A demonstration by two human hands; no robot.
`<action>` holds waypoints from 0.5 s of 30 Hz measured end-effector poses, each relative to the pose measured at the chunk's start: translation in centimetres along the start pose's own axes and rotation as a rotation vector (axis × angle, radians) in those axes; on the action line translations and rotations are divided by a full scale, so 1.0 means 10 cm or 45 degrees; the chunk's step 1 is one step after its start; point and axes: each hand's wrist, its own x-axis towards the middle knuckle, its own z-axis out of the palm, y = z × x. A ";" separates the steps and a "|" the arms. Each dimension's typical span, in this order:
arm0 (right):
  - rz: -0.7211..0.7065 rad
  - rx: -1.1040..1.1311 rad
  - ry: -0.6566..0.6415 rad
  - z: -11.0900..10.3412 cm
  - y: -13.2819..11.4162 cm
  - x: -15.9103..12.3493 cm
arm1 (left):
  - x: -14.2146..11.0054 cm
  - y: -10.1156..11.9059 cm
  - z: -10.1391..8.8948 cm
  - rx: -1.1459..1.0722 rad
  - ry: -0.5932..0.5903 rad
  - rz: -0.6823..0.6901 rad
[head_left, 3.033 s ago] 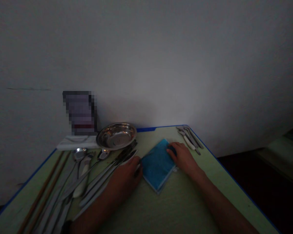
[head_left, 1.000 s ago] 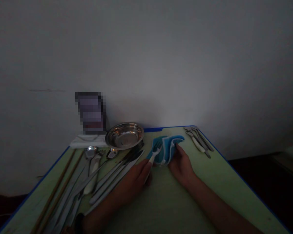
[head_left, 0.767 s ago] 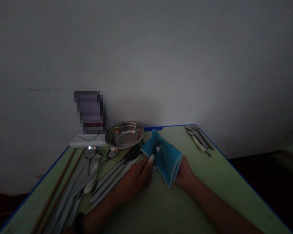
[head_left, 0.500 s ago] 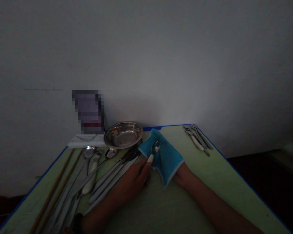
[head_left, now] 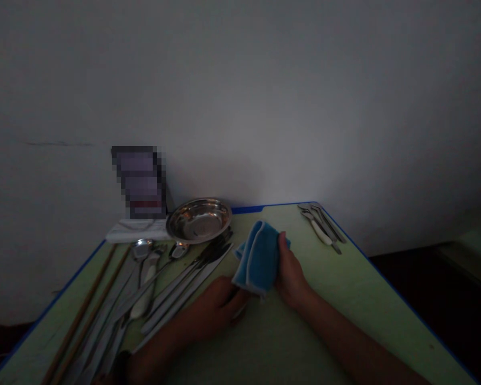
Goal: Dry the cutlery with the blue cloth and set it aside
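Observation:
My right hand [head_left: 292,272] is closed on a blue cloth [head_left: 261,262], its thumb up along the cloth's right side. The cloth is folded over above the middle of the table. At its lower left edge is my left hand [head_left: 224,305], closed, its fingertips partly behind the cloth. A white-handled spoon showed in this hand a moment earlier; the folded cloth now hides it. Several long-handled knives [head_left: 184,291] lie just left of my left hand.
A shiny steel bowl [head_left: 200,220] stands at the back, beside a blurred upright screen [head_left: 140,182] on a white base [head_left: 136,230]. Ladles, a white-handled utensil [head_left: 144,294] and chopsticks [head_left: 84,305] lie left. Several forks and knives [head_left: 323,227] lie back right. A wall [head_left: 264,107] rises behind the table.
My right hand has folded the cloth, which lay spread behind the spoon, over it, so the spoon is covered. The right thumb now shows. My left hand has shifted slightly down and left.

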 end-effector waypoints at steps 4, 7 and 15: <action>0.239 0.308 0.059 0.10 -0.17 -0.03 | 0.01 0.02 0.02 0.018 0.062 -0.045; 0.243 0.437 -0.157 0.09 -0.23 -0.03 | 0.03 0.00 0.03 0.008 0.144 -0.103; -0.078 0.039 -0.239 0.02 -0.04 -0.05 | 0.06 -0.02 0.03 0.002 0.138 -0.110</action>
